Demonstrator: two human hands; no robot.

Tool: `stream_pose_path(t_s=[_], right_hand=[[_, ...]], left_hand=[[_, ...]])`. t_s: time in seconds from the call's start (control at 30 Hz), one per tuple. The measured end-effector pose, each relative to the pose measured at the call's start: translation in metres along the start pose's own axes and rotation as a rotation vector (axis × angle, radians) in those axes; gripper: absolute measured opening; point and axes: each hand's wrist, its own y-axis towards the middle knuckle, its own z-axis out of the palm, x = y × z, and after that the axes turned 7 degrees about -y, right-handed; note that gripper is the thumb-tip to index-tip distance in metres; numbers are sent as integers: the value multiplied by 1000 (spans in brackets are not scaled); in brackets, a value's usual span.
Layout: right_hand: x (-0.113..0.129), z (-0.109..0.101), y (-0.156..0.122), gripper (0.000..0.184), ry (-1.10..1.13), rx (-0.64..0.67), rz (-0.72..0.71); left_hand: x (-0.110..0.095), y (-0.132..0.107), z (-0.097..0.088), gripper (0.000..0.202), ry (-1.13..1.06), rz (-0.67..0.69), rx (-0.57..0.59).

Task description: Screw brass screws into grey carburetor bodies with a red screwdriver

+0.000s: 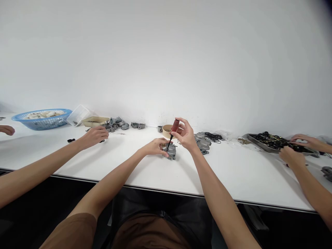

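Observation:
A grey cast-metal housing [171,150] sits on the white table in front of me. My left hand [155,146] is closed on its left side, fingers and thumb pressed around it. In my right hand [185,134] is a screwdriver [175,126] with a red handle, gripped near the top between thumb and fingers. Its dark shaft slants down to the left, and the tip meets the top left of the housing. Whether a screw is under the tip I cannot tell. Just behind stands a round tan tub [167,130] of small brass-coloured parts.
More grey housings [203,141] and black rings [214,137] lie to the right. Grey castings [119,122], a clear box [80,116] and a blue basket [43,121] stand at left. Co-workers' hands [95,135] reach in from both sides, some over a metal tray [261,147] of black parts.

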Motion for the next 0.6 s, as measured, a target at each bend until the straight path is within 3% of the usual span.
stream_pose_path(t_s=[0.27,0.47,0.6], right_hand=[[-2,8,3,61,-74,-64,-19],[-3,9,3,63,-201,-204,23],[-3,2,1,57,-139,-128,-57]], left_hand=[[0,0,1,83,15,-17,1],[0,0,2,82,25,-22,-22],[-3,0,2,83,31,-24,-25]])
